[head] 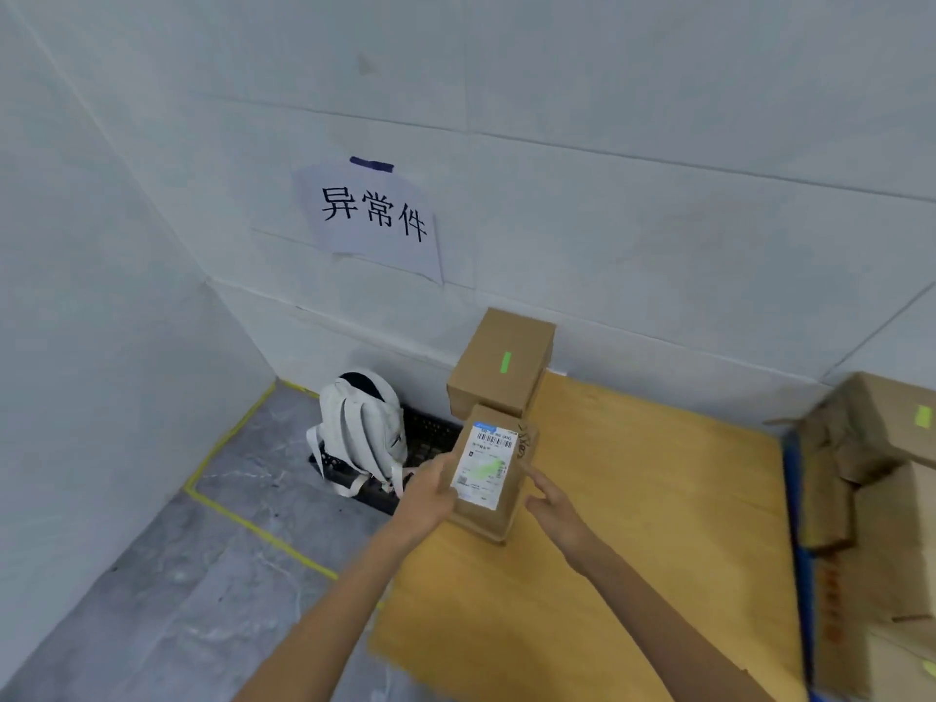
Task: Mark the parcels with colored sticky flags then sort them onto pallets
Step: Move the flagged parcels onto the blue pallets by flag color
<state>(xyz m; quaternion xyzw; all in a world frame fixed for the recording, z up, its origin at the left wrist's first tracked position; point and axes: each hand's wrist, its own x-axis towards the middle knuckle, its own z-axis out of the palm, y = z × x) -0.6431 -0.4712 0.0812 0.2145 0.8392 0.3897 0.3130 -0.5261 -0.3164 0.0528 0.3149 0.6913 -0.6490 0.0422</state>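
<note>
1. Here the left hand (430,491) grips the labelled parcel (494,478) by its left edge, low over the wooden pallet (633,524).
2. The right hand (554,509) lies beside its right side, fingers (539,481) straight, empty.
3. Its long axis points toward the green-flagged box (501,367).

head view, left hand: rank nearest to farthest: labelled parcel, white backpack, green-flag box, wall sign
1. labelled parcel: in the left hand's grip, over the wooden board.
2. white backpack, low to the left, and green-flag box, just behind the parcel: too close to call.
3. wall sign: taped up high, clearly farthest.
</note>
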